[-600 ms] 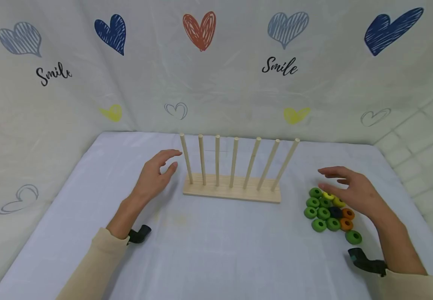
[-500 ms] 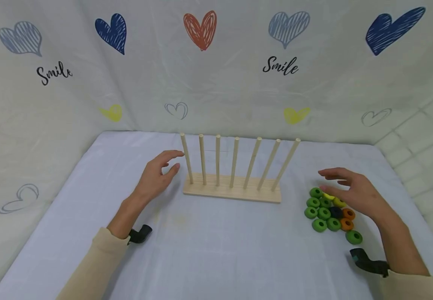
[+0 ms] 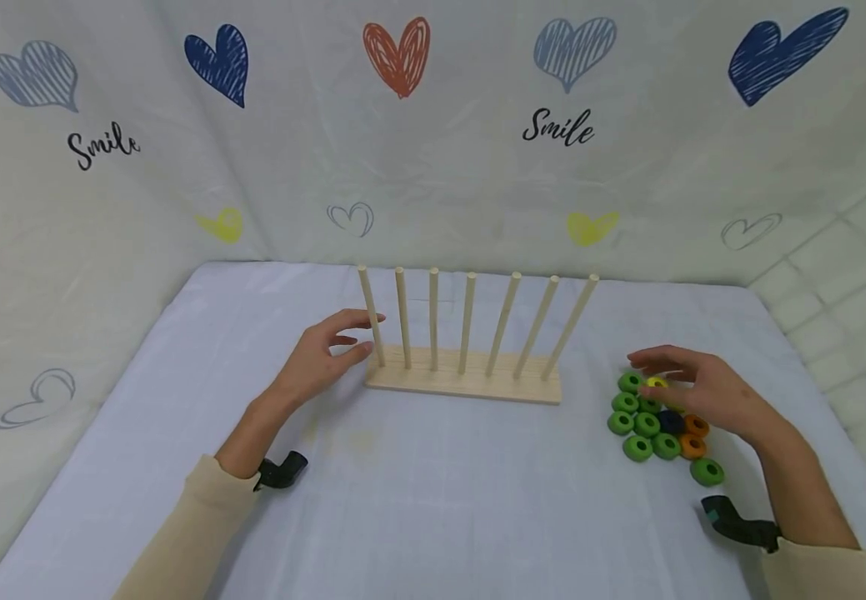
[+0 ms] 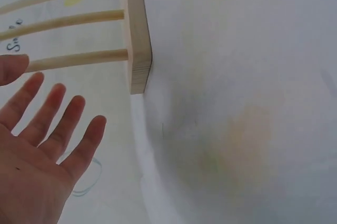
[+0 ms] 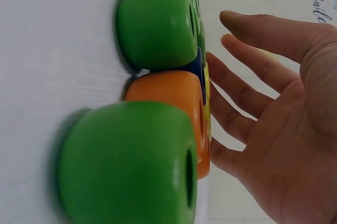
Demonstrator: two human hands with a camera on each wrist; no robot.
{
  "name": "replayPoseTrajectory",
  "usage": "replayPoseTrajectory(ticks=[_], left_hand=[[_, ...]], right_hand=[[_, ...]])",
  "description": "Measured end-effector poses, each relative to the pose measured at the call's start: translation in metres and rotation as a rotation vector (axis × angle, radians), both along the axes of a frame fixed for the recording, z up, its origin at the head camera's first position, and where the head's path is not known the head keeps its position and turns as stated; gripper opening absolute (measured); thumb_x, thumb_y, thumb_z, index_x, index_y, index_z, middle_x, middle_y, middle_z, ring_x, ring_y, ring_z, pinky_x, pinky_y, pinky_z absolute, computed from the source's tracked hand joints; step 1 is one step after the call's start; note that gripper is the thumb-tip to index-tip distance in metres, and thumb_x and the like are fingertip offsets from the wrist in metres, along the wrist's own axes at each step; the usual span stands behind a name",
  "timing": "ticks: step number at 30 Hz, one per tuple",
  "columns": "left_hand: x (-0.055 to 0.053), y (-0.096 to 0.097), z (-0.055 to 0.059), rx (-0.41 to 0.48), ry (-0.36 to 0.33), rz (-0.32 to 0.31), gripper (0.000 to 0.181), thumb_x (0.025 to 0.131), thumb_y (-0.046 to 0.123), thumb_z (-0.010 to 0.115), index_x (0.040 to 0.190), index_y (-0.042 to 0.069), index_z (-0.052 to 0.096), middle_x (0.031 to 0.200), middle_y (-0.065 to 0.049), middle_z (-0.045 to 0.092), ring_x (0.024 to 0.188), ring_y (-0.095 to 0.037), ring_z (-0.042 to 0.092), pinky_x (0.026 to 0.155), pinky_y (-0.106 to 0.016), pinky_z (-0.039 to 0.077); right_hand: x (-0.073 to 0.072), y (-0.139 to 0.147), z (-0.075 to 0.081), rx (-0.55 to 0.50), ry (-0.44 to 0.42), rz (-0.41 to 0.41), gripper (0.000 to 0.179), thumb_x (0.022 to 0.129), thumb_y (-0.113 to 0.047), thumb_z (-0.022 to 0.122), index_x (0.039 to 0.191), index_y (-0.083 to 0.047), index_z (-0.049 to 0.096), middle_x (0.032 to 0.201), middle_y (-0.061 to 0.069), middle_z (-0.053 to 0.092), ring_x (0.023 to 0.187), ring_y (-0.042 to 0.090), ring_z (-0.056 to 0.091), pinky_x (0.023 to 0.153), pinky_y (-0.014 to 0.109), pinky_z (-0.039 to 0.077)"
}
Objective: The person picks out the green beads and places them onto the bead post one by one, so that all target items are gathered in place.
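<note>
A wooden stand [image 3: 463, 386] with a row of several upright pegs is at the middle of the table. My left hand [image 3: 317, 360] is at its left end, thumb and fingers spread loosely about the outermost peg [image 3: 367, 292]. In the left wrist view those fingers [image 4: 71, 124] are nearly straight, and the thumb overlaps the peg. Over the far part of a bead cluster hovers my right hand [image 3: 721, 393], fingers loosely bent and holding nothing. The beads are green [image 3: 638, 448], orange [image 3: 693, 447], dark blue [image 3: 670, 422] and yellow [image 3: 657, 382]; the hand partly hides the yellow ones.
One green bead [image 3: 707, 472] lies a little apart, nearest the right wrist. White cloth [image 3: 433, 500] covers the table, and a curtain printed with hearts [image 3: 397, 57] hangs behind it. Black wrist cameras [image 3: 736, 523] stick out from both sleeves.
My left hand has moved right, its fingers now reaching the outermost peg. My right hand has lowered slightly toward the beads, with its fingers bending down. Stand and beads stay in place.
</note>
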State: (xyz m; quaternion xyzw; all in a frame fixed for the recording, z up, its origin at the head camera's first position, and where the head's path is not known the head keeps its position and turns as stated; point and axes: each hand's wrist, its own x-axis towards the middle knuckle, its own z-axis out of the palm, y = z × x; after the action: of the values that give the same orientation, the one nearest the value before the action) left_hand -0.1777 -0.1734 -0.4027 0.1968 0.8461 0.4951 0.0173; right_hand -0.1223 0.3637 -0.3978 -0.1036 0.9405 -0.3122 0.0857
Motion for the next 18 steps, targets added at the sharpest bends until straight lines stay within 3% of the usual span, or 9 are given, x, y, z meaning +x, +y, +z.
replayPoseTrajectory(ticks=[3,4,8,10,12,15,18], left_hand=[[-0.001,0.003,-0.003,0.003,-0.009,-0.014,0.033,0.101,0.016,0.070,0.134,0.015,0.069,0.137,-0.008,0.069,0.125,-0.020,0.064,0.106,-0.047,0.056],[-0.001,0.003,-0.004,0.001,-0.009,-0.017,0.030,0.101,0.017,0.070,0.131,0.014,0.070,0.135,-0.009,0.071,0.121,-0.019,0.066,0.104,-0.045,0.057],[-0.001,0.006,-0.007,-0.016,-0.004,-0.022,0.023,0.101,0.022,0.071,0.122,0.011,0.074,0.128,-0.006,0.075,0.114,-0.018,0.070,0.097,-0.040,0.060],[-0.001,0.008,-0.008,-0.020,-0.001,-0.021,0.023,0.102,0.025,0.071,0.119,0.012,0.076,0.125,-0.003,0.077,0.113,-0.017,0.071,0.095,-0.037,0.061],[-0.001,0.008,-0.009,-0.008,-0.007,-0.019,0.024,0.102,0.026,0.070,0.119,0.011,0.076,0.122,-0.002,0.078,0.114,-0.018,0.072,0.094,-0.034,0.062],[-0.002,0.009,-0.012,0.018,-0.024,-0.020,0.024,0.102,0.024,0.070,0.120,0.009,0.077,0.119,-0.004,0.079,0.115,-0.021,0.073,0.094,-0.030,0.062],[-0.002,0.010,-0.013,0.036,-0.036,-0.013,0.024,0.101,0.021,0.071,0.119,0.007,0.078,0.118,-0.005,0.080,0.115,-0.022,0.074,0.093,-0.027,0.063]], right_hand=[[0.000,0.000,-0.001,-0.005,-0.038,0.010,0.044,0.100,-0.031,0.072,0.140,-0.013,0.064,0.137,0.016,0.068,0.124,0.028,0.062,0.084,0.017,0.053],[0.000,0.000,-0.001,-0.004,-0.045,0.012,0.044,0.100,-0.031,0.072,0.140,-0.012,0.064,0.137,0.016,0.067,0.124,0.031,0.062,0.083,0.018,0.054],[-0.002,-0.001,-0.002,0.002,-0.049,0.011,0.043,0.099,-0.028,0.074,0.137,-0.012,0.066,0.137,0.016,0.068,0.116,0.005,0.064,0.081,0.018,0.056],[-0.003,-0.002,-0.003,0.009,-0.041,0.010,0.042,0.098,-0.028,0.075,0.136,-0.012,0.067,0.135,0.016,0.069,0.114,0.001,0.063,0.081,0.018,0.056],[-0.003,-0.003,-0.003,0.009,-0.044,0.010,0.041,0.099,-0.028,0.074,0.135,-0.011,0.067,0.135,0.017,0.069,0.117,0.013,0.066,0.081,0.018,0.055],[-0.004,-0.005,-0.003,0.012,-0.056,0.009,0.041,0.100,-0.028,0.073,0.135,-0.009,0.067,0.135,0.019,0.069,0.125,0.041,0.063,0.080,0.019,0.055],[-0.004,-0.006,-0.003,0.027,-0.062,0.000,0.040,0.100,-0.027,0.072,0.135,-0.008,0.067,0.134,0.020,0.069,0.126,0.047,0.061,0.079,0.019,0.054]])
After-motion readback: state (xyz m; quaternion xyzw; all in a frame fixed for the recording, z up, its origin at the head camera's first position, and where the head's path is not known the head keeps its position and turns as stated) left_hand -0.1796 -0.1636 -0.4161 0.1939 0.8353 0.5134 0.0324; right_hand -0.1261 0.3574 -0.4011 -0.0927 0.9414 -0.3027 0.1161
